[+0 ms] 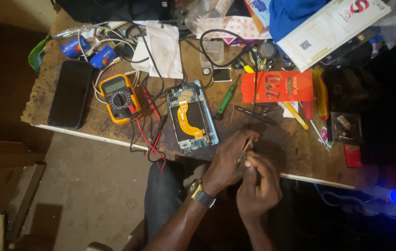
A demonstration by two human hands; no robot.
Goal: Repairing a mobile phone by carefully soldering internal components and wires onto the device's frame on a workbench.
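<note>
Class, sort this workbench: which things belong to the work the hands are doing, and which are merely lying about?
In use:
- left hand and right hand, pinching a small metal part
- opened phone, lying just beside them

Lying about:
- yellow multimeter
- black phone, face down or dark
- green screwdriver
- red flat packet
- blue batteries

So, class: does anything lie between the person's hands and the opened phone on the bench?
Nothing visible does. The left hand sits just right of the opened phone, with only bare bench between them.
</note>
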